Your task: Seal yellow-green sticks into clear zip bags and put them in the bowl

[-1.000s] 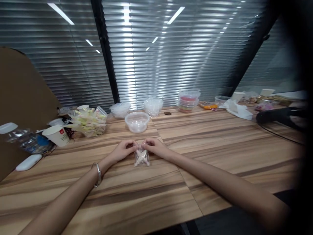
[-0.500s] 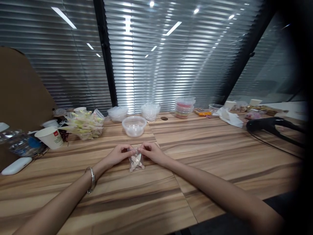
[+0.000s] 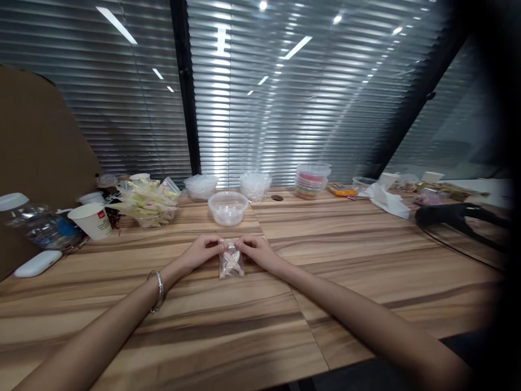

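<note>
A small clear plastic bag [image 3: 232,265] with pale pinkish pieces inside hangs between my two hands, just over the wooden table. My left hand [image 3: 202,252] pinches its upper left corner between thumb and fingers. On the other side, my right hand [image 3: 257,252] grips the upper right corner the same way. Both hands are closed, and the bag's top edge is partly covered by the fingertips. Just beyond them stands a round clear plastic bowl [image 3: 228,216]. What the pieces in the bag are, I cannot make out.
Behind stand stacked clear bowls [image 3: 255,187] and containers with coloured contents [image 3: 311,187]. At left are a bowl of yellowish packets [image 3: 152,203], a paper cup [image 3: 93,221], a bottle [image 3: 44,222] and a white case [image 3: 38,264]. A black object with a cable [image 3: 448,214] lies right.
The view has shifted slightly, so everything sits a little further right. Both hands keep hold of the bag, its top now spread a little wider between them.
</note>
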The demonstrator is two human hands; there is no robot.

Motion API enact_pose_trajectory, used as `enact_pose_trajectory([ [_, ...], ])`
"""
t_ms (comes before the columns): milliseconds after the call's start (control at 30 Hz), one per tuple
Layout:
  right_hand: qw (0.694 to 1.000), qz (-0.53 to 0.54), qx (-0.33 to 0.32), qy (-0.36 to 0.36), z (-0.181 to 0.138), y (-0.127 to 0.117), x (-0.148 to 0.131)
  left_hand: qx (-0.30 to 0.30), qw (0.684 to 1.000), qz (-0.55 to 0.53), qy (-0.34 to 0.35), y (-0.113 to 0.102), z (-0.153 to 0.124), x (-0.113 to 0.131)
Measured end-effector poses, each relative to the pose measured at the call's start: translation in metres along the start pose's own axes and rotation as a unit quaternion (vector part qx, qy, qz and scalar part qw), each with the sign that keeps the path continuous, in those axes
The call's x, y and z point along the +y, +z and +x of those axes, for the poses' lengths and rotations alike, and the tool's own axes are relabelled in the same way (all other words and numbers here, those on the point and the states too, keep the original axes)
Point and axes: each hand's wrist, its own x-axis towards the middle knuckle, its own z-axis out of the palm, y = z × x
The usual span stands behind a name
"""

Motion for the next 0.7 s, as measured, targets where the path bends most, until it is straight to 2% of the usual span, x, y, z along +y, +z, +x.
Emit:
enact_pose_trajectory([
  [133, 0.999, 0.021, 0.035, 0.019, 0.0030, -0.0009, 0.0056, 0.038, 0.999, -0.009, 0.002, -0.0006, 0.0011, -0.0025],
  [367, 0.997, 0.061, 0.043, 0.025, 0.0042, -0.0002, 0.0059, 0.063, 0.998, -0.004, 0.013, -0.0031, 0.0009, -0.0012],
  [700, 0.996, 0.029, 0.083, -0.001, 0.0037, 0.0007, 0.0068, 0.059, 0.998, -0.036, 0.002, 0.0011, 0.0023, 0.0010],
])
